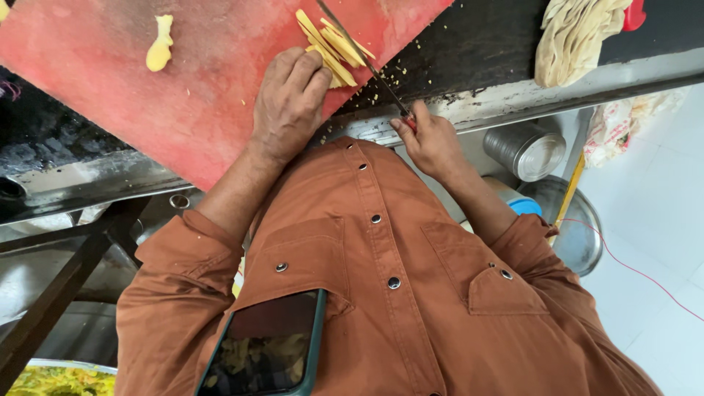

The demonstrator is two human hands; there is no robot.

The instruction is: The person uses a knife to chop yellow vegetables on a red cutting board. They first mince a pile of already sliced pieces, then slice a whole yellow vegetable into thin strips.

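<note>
We see the left hand (288, 103) resting on the red cutting board (183, 88), fingers curled together and pressing down on a stack of yellow slices (331, 45) near the board's right edge. The right hand (431, 143), just off the board's right edge, is clamped around the handle of a knife (363, 60), whose blade lies across the slices. A separate yellow piece (159, 45) sits on the board well apart, left of the slices. Small yellow crumbs (389, 77) lie on the dark counter (477, 44) beside the board.

Dark counter (484, 44) over white tiled floor (653, 213) (daylit).
</note>
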